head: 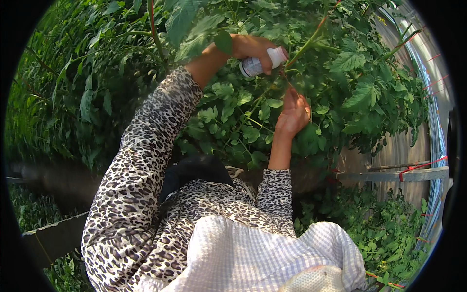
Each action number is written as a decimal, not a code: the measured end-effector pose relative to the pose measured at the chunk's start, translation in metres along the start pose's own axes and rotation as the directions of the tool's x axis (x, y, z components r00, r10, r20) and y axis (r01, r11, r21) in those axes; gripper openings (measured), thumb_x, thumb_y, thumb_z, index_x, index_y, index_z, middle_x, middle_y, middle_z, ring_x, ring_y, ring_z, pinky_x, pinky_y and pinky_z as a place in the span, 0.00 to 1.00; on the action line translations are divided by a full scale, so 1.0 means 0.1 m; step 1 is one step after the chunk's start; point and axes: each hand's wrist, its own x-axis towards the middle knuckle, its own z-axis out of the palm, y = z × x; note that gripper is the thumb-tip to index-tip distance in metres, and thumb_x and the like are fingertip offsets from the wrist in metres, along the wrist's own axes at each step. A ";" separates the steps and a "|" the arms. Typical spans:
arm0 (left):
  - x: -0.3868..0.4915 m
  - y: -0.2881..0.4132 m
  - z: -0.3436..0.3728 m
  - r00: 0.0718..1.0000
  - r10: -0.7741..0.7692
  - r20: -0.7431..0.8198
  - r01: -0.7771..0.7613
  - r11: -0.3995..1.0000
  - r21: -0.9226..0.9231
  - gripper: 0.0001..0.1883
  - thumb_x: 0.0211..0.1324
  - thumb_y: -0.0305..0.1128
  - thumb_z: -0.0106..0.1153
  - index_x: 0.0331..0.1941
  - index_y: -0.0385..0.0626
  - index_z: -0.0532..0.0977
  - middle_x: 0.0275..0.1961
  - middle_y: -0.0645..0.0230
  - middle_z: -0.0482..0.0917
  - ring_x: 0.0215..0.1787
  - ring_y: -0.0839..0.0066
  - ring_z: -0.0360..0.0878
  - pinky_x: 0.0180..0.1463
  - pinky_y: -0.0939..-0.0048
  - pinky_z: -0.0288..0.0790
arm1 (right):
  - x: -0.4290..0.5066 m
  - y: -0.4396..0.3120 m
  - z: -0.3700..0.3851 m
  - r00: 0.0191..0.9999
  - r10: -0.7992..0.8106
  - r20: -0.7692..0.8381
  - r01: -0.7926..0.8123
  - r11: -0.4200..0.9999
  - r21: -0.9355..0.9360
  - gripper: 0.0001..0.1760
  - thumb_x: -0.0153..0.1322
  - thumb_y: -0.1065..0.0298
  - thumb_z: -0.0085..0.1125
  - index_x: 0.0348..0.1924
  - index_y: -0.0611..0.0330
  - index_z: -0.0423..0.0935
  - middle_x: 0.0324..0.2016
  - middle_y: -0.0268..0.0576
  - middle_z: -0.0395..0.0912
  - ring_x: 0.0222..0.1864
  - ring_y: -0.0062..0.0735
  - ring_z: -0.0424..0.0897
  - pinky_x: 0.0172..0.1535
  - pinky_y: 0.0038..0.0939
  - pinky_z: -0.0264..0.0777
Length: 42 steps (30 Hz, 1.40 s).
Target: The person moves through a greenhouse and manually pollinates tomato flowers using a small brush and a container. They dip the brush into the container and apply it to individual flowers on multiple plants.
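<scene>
My left hand (251,51) is wrapped around a small white plastic bottle (258,62) that bears a printed label. The bottle lies tilted, its pinkish open-looking neck pointing right at a green tomato stem (304,47). Just below that neck, my right hand (293,113) is raised with its palm side partly showing. Its fingers pinch a thin stick-like tool (288,81), whose reddish tip is close to the bottle mouth and stem. Whether the tip touches either is too blurred to tell. Tomato leaves (222,109) surround both hands.
Dense tomato foliage (91,73) spreads across the left. Red strings (153,18) run along some stems. At right, a wooden bar (394,176) tied with red cord meets plastic sheeting (432,120). A flat board (54,237) is at lower left, with more plants (386,219) at lower right.
</scene>
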 end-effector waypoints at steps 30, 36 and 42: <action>-0.27 0.98 1.61 0.929 0.346 -0.134 -0.342 0.938 0.052 0.19 0.29 0.30 0.67 0.31 0.41 0.72 0.59 0.51 0.71 0.58 0.61 0.71 0.57 0.63 0.65 | -0.38 -2.41 -1.17 0.990 -0.106 -0.089 0.110 0.993 0.040 0.06 0.67 0.68 0.52 0.34 0.61 0.70 0.30 0.45 0.74 0.28 0.32 0.73 0.27 0.30 0.70; 0.47 1.04 2.30 0.946 0.311 -0.087 -0.312 0.950 -0.004 0.20 0.32 0.30 0.68 0.34 0.40 0.72 0.62 0.52 0.69 0.57 0.62 0.71 0.56 0.63 0.65 | 0.02 -2.70 -1.79 0.998 -0.057 0.010 0.056 0.991 0.124 0.08 0.68 0.67 0.52 0.34 0.63 0.70 0.28 0.43 0.70 0.29 0.31 0.72 0.26 0.29 0.71; 1.47 1.29 3.08 0.941 0.334 -0.049 -0.335 0.942 -0.016 0.22 0.31 0.30 0.67 0.37 0.41 0.72 0.65 0.51 0.64 0.62 0.59 0.67 0.58 0.62 0.64 | 0.43 -3.14 -2.50 0.998 -0.058 -0.004 0.058 0.991 0.123 0.08 0.70 0.67 0.50 0.35 0.63 0.69 0.30 0.43 0.71 0.29 0.31 0.71 0.30 0.27 0.70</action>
